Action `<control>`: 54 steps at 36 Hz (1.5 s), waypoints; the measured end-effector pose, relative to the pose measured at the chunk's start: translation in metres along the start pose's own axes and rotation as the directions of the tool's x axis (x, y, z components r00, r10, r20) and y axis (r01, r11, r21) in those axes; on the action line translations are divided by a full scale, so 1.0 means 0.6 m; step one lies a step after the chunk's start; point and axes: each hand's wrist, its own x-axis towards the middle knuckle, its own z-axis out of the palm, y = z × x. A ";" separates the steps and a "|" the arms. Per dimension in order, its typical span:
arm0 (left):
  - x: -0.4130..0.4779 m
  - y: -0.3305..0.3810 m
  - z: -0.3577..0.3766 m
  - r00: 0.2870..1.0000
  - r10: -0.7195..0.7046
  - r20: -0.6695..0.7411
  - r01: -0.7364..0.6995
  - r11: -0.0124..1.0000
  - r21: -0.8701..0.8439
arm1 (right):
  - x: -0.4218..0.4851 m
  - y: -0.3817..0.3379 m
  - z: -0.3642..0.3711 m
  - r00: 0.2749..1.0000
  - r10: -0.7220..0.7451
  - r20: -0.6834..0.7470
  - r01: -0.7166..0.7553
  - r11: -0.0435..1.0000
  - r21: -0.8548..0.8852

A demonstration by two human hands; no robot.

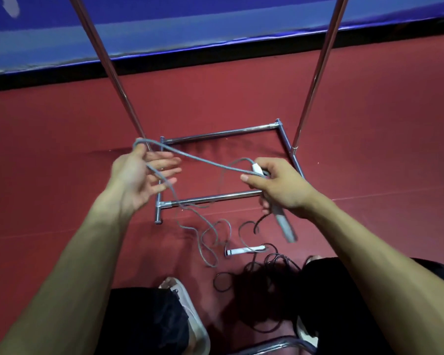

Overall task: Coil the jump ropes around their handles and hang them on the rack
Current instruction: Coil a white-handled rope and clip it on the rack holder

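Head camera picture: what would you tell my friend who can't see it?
A person's right hand grips a grey handle while the open left hand carries a loop of its grey rope. Below them, a metal rack stands on the red floor, where a black rope and white handle lie.

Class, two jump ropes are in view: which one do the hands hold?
The grey jump rope: it loops over the left hand and runs to the grey handle gripped by the right hand. The black jump rope lies on the floor.
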 end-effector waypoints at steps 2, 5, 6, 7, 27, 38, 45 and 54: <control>0.013 0.005 -0.033 0.989 -0.004 -0.145 -0.010 0.995 -0.096 | -0.002 0.000 -0.010 0.999 -0.012 0.035 0.017 0.990 -0.143; 0.027 -0.002 -0.063 0.956 0.073 -0.285 -0.056 0.996 0.066 | -0.002 0.003 -0.023 0.996 -0.012 0.084 0.044 0.921 -0.387; 0.031 -0.008 -0.067 0.943 0.150 -0.298 -0.063 0.957 0.284 | -0.002 0.005 -0.026 0.997 -0.011 0.079 0.046 0.891 -0.452; 0.033 -0.016 -0.067 0.935 0.243 -0.258 -0.064 0.831 0.553 | -0.003 0.005 -0.027 0.998 -0.011 0.069 0.043 0.874 -0.484; -0.034 -0.079 0.128 0.737 0.466 0.490 -0.676 0.512 0.530 | -0.011 -0.037 -0.021 0.993 -0.044 0.111 0.054 0.994 -0.093; -0.041 -0.040 0.102 0.765 0.384 0.516 -0.584 0.751 0.307 | -0.008 -0.051 -0.027 0.977 -0.147 0.154 0.158 0.986 -0.062; -0.030 -0.040 0.097 0.789 0.446 0.423 -0.612 0.631 0.477 | 0.004 -0.046 -0.019 0.976 -0.148 0.157 0.163 0.983 -0.083; -0.021 -0.024 0.075 0.780 0.411 0.472 -0.586 0.744 0.320 | 0.011 -0.040 -0.030 0.979 -0.132 0.152 0.167 0.955 -0.245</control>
